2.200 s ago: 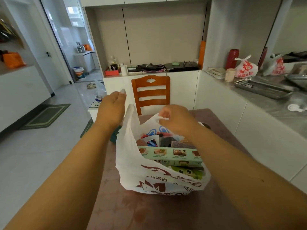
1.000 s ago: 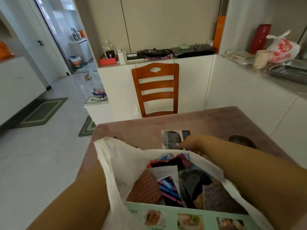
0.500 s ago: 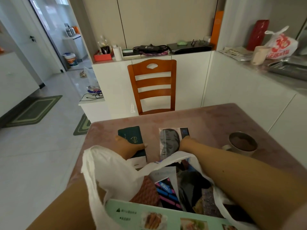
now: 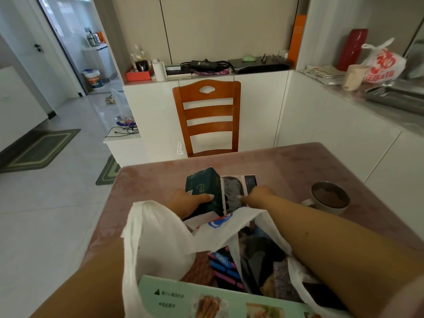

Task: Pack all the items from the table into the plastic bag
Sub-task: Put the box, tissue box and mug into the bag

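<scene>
Mostly done: the white plastic bag (image 4: 160, 239) is stuffed already. A dark green packet (image 4: 204, 189) is gripped by the left hand (image 4: 187, 203), a flat grey-black packet (image 4: 231, 191) is pinched by the right hand (image 4: 257, 195), and a brown-filled white mug (image 4: 329, 198) is left on the pink table (image 4: 286, 164).
</scene>
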Demonstrator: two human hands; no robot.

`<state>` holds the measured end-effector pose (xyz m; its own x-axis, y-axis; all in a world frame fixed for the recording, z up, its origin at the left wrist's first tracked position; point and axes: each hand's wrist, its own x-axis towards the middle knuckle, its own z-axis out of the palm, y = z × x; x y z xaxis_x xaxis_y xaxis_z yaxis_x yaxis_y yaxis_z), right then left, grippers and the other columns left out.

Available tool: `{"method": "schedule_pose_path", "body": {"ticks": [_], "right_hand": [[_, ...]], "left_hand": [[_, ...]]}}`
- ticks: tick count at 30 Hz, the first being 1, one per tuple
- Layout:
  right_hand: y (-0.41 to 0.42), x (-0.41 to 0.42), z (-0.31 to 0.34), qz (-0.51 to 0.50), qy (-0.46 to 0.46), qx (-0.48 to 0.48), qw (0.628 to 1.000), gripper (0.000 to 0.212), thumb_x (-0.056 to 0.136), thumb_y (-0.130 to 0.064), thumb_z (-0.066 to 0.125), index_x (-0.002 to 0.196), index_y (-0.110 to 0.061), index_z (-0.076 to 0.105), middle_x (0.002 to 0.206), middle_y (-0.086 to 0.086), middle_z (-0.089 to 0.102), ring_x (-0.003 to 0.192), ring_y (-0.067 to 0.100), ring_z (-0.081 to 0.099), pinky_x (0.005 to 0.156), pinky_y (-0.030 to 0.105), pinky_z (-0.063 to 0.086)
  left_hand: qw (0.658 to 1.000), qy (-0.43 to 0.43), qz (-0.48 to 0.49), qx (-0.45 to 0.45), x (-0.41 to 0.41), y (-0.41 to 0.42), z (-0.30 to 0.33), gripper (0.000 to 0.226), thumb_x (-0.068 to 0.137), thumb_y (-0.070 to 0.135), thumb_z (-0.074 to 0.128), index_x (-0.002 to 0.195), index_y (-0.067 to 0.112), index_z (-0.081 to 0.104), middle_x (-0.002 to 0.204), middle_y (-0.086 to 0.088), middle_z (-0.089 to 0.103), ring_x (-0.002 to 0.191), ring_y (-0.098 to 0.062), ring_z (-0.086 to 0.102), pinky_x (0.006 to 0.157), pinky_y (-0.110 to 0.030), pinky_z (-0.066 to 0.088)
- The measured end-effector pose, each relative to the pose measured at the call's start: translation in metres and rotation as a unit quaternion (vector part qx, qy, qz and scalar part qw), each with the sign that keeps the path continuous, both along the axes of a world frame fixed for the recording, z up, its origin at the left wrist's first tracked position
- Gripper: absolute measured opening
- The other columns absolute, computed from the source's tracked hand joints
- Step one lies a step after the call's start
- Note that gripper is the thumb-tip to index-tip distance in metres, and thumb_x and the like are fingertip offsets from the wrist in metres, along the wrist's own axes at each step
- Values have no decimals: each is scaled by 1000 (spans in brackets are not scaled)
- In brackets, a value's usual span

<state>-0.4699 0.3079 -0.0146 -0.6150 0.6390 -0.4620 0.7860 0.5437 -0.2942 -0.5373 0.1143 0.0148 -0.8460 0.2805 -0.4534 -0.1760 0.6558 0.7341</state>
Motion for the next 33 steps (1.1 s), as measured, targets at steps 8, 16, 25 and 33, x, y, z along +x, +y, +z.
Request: {"method": "schedule_pose_path", "body": {"ticks": [8,16,25,33], "right_hand": [[3,-13,-8,-154,122,-183,963,63,96,-51,31,128,-2,54,130,22,56,117,38,55,97,41,44],[8,-30,-18,-257,192,-305,897,52,94,-56,31,91,-10,54,83,10,53,71,22,51,67,31,46],[17,-30,-25,-323,199,-272,884,81,76,-79,27,100,-11,62,101,12,66,86,29,63,86,40,52],[3,-6,6,-288,220,-409,837,74,90,-71,19,81,-6,53,80,14,60,74,27,58,98,42,45]], "left_hand": [[998,-48,-31,31,0,5,-7,60,69,56,75,111,18,53,114,-8,68,101,-29,67,96,-46,52],[993,-72,-47,82,5,14,-8,30,80,49,69,89,23,55,91,-4,70,84,-24,70,74,-35,58],[983,-131,-26,122,18,16,5,33,87,44,61,98,13,58,85,-7,69,72,-22,69,44,-24,55],[963,-189,-18,194,27,30,2,33,92,31,59,114,7,55,97,-10,69,83,-22,68,60,-24,59]]}}
